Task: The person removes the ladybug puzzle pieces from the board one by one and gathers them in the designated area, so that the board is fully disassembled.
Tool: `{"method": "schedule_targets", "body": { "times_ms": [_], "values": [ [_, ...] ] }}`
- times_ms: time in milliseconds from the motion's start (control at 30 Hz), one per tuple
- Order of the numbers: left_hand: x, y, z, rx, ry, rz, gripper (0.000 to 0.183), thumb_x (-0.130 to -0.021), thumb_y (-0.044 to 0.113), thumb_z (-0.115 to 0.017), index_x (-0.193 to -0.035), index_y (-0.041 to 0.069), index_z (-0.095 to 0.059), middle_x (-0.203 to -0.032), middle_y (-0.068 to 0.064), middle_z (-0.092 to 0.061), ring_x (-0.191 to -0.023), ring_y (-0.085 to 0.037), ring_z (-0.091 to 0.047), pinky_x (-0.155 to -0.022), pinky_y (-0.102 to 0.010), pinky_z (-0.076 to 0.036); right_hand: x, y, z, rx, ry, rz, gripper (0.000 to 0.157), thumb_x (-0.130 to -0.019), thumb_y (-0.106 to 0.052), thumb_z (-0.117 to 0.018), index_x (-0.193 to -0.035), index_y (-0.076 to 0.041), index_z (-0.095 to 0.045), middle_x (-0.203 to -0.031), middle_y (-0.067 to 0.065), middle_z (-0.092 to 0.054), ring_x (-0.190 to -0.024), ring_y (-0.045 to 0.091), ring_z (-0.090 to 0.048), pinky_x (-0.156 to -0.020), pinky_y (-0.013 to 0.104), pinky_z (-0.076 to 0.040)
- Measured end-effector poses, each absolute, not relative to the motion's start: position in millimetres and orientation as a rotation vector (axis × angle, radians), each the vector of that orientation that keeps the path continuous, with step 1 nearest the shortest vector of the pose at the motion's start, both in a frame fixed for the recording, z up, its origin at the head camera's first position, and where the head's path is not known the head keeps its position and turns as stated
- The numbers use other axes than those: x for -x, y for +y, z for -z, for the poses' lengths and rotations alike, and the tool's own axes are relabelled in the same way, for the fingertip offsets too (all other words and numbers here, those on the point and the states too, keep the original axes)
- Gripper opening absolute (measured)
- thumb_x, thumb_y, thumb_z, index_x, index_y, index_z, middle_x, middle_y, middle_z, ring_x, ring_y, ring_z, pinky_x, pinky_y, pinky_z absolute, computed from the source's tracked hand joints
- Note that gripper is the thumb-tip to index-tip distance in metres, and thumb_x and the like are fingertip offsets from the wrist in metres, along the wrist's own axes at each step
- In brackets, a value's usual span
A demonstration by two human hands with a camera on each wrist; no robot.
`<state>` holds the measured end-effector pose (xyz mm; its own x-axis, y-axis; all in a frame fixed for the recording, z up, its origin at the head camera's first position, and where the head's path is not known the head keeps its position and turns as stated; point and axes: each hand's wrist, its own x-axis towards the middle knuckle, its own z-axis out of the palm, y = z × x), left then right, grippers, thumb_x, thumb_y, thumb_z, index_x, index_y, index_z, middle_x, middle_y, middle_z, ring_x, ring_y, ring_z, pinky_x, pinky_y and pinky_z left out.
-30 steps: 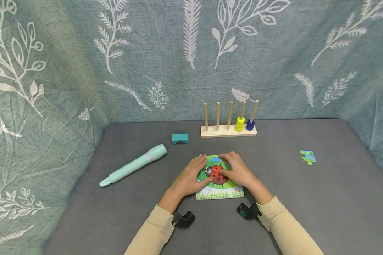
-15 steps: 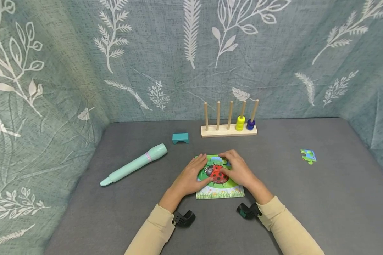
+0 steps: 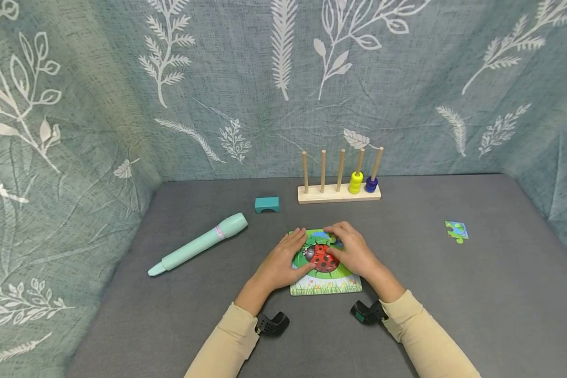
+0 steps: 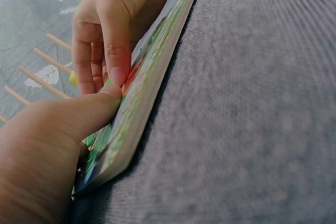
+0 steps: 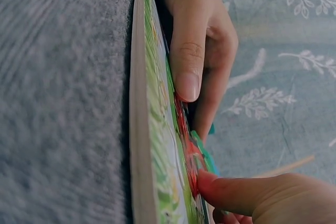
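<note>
A ladybug jigsaw puzzle in its board [image 3: 326, 287] lies flat on the grey table. My left hand [image 3: 280, 264] rests on the board's left side, fingers extended toward the top edge and thumb lying over the picture near the ladybug [image 3: 324, 258]. From the right, my right hand [image 3: 356, 253] reaches in with bent fingers at the top and the thumb on the ladybug. It pinches a puzzle piece [image 5: 203, 153], whose green and red edge stands tilted up from the board in the right wrist view. The right hand's fingers hide much of this piece.
A loose puzzle piece [image 3: 456, 231] lies on the right. Behind the board are a wooden peg stacker [image 3: 331, 193] with yellow and blue beads and a teal arch block [image 3: 266, 205]. A mint-green marker-shaped object [image 3: 196, 245] lies left. A patterned curtain [image 3: 245, 79] backs the table.
Both hands stay at nearly the same spots on the puzzle. Only a slight shift shows at the right thumb and the blue part of the picture near the right fingertips.
</note>
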<state>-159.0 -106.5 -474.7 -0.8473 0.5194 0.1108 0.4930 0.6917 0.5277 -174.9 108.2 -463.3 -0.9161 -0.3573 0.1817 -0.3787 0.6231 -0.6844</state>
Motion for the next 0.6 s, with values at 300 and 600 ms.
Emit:
{"method": "schedule_targets", "body": {
  "times_ms": [300,600],
  "values": [
    [158,-107,475,-0.841,2.842,-0.850,0.075,-0.090,0.042,-0.063,-0.146,0.001,-0.035,-0.154,-0.013,-0.029,-0.144,-0.025,-0.023,-0.120,-0.042,-0.020,175,115,461,-0.639,-2.831,-1.197,0.040,-0.084,-0.008,-0.071,-0.123,-0.002,-0.061,-0.113,0.013,-0.056,-0.099,0.026,-0.059,-0.085,0.042,-0.054],
    [158,-107,474,-0.840,2.848,-0.852,0.075,-0.089,0.041,-0.063,-0.145,0.001,-0.035,-0.154,-0.012,-0.030,-0.144,-0.024,-0.024,-0.120,-0.041,-0.021,178,128,455,-0.653,-2.834,-1.252,0.042,-0.085,-0.014,-0.072,-0.124,-0.003,-0.060,-0.116,0.014,-0.056,-0.102,0.028,-0.058,-0.087,0.044,-0.053]
  ]
}}
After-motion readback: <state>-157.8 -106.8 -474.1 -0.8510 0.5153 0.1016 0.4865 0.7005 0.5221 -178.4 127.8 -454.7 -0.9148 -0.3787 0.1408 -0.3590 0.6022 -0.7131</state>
